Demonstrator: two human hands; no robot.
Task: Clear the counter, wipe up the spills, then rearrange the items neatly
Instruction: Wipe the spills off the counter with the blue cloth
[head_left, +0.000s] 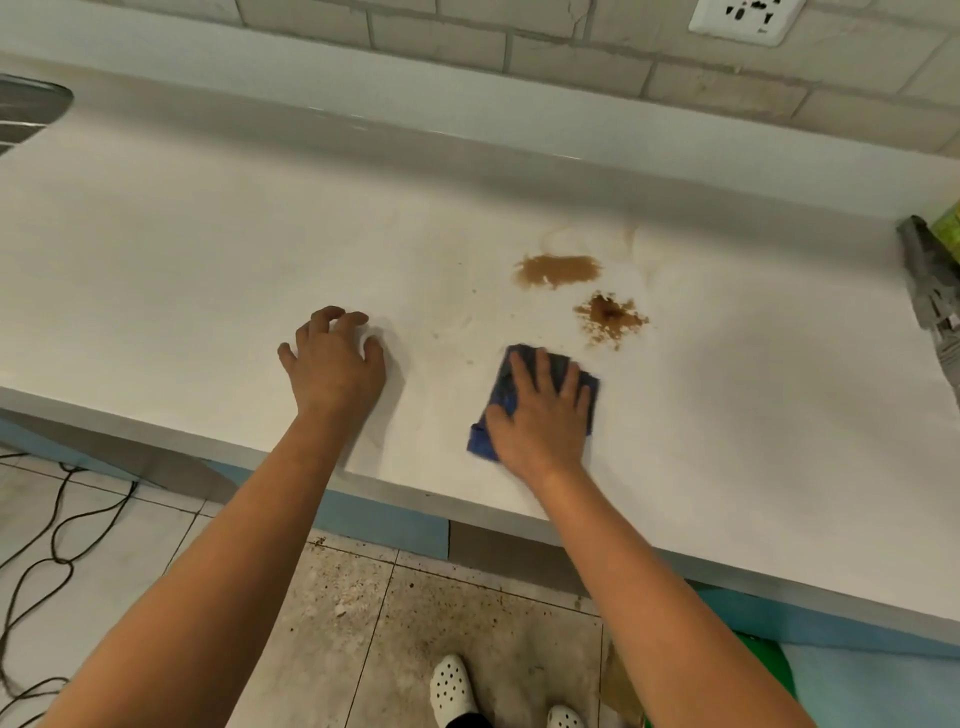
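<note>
Head view. Cloth (496, 402), dark blue and folded into a rough pad, lay flat on the white counter (208, 249) near its front edge, pressed down by the right hand (540, 410) with fingers spread straight across its top and the thumb at its near left edge; nothing was pinched. Left hand (335, 358) rested on bare counter well to the left of the cloth, fingers loosely curled on their tips, holding nothing. Two brown spills stood beyond the cloth: the nearer spill (610, 317), grainy with scattered flecks, just past the fingertips, and the farther spill (558, 270), a smoother smear, behind it. Fainter tan rings marked the surface around both. Judged from its drape and creases, the cloth was light, soft and limp, so it would likely bunch if pushed from one edge; a flat palm over its centre appeared the sound hold. At the far right edge stood a grey object (930, 280), not identifiable.
</note>
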